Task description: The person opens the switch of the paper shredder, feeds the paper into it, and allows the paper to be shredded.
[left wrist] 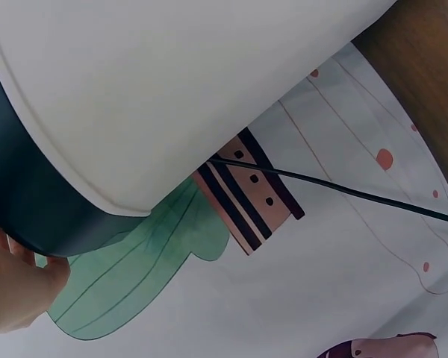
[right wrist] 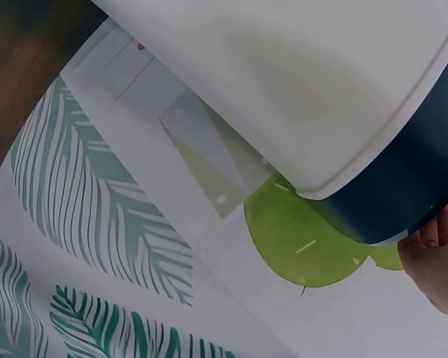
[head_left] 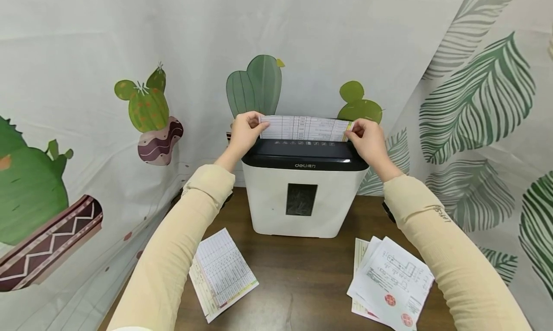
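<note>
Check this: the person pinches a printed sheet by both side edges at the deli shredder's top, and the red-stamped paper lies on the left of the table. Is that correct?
Not quite: the head view shows the red-stamped paper on the right of the table. The rest holds: the left grip and right grip pinch the printed sheet at the top of the deli shredder.

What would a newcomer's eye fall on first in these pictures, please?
Probably the white shredder with its black top, standing on the brown table. Above that top, the left hand and right hand pinch opposite edges of a printed sheet. Next might come the green cactus printed on the pale backdrop, behind the shredder.
</note>
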A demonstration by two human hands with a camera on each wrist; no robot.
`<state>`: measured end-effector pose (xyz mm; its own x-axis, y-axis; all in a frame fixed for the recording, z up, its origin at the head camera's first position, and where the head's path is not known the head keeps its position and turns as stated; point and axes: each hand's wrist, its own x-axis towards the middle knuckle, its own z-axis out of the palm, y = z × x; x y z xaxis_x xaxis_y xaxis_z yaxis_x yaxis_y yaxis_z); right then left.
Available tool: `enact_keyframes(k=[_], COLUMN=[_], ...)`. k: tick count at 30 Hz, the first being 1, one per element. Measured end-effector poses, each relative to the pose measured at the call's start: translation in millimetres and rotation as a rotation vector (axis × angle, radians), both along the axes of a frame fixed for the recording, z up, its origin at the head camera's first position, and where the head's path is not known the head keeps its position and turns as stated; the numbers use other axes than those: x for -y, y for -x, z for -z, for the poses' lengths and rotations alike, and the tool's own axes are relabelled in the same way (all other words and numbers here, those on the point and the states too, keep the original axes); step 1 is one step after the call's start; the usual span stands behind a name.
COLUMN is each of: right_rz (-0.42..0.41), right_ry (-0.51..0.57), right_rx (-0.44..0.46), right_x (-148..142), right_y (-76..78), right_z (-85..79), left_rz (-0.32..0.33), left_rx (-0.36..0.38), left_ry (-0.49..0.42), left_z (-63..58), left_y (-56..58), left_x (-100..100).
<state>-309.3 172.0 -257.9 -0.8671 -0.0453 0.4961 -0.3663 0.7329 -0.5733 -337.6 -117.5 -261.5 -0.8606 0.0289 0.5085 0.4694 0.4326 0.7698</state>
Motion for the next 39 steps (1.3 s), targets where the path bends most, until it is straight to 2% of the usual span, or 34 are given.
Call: enact_keyframes(k=[14,19,33,39], right_rz=[-0.016,-0.022,-0.042,-0.049], right_ry=[-0.034,-0.031,-0.004,0.045], right_rx=[0.012,0.0,-0.02,-0.089], right_x=[0.6,0.2,2.9,5.7], right_y=[1.0,2.1,-3.1,-10.2], right_z=[5.8,9.1,14.1,21.4], left_rz=[0.044,0.064,0.039,0.056], left_rx=[0.015,0.016,0.013,-0.013], left_ry=[0.083,0.076,0.08,0.018], left_z=[6.8,7.7,12.7,17.8], left_y=[-0.5,-0.4,-2.1,-7.8], left_x=[-1.5,-1.4,10.6,14.5])
